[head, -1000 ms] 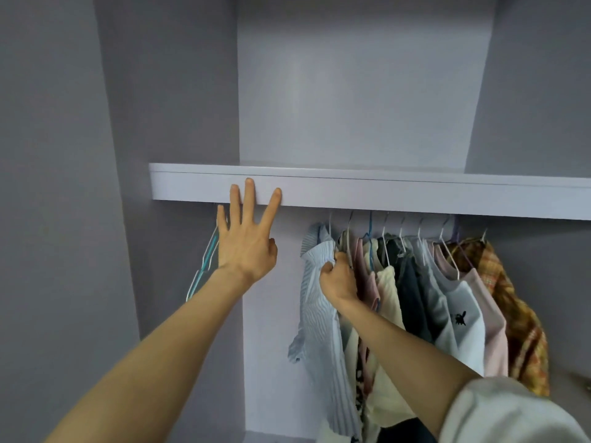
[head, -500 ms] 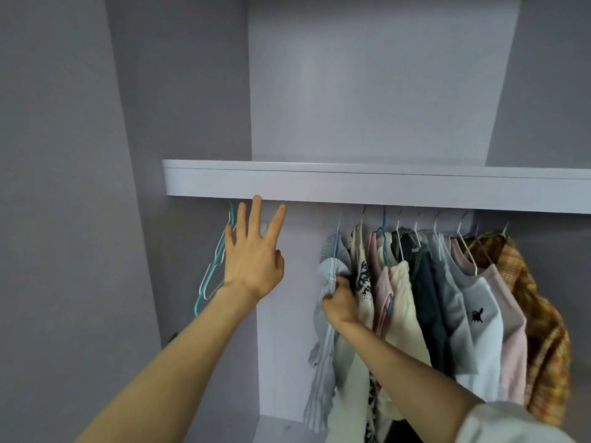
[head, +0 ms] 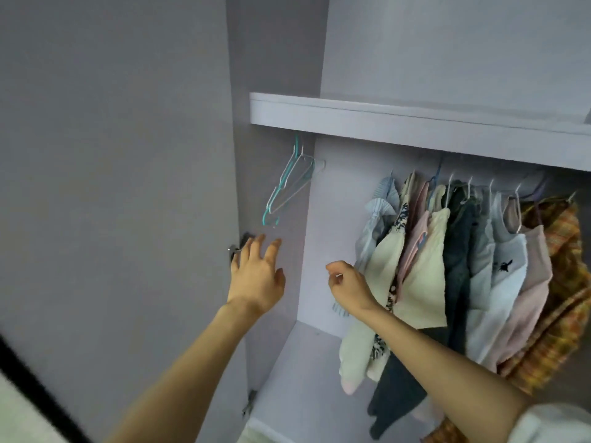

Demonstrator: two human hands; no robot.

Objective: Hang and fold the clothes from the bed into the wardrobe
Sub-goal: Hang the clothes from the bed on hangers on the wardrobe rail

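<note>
Nothing is held: the left hand (head: 257, 279) is spread wide below the empty hangers (head: 289, 187), the right hand (head: 350, 287) loosely curled beside the hung clothes (head: 463, 266) at right. One hanger is probably best lifted off singly, untangled from the others.

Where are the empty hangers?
The empty hangers hang at the rail's left end, under the shelf, by the wardrobe's left wall, above the left hand and apart from the clothes.
</note>
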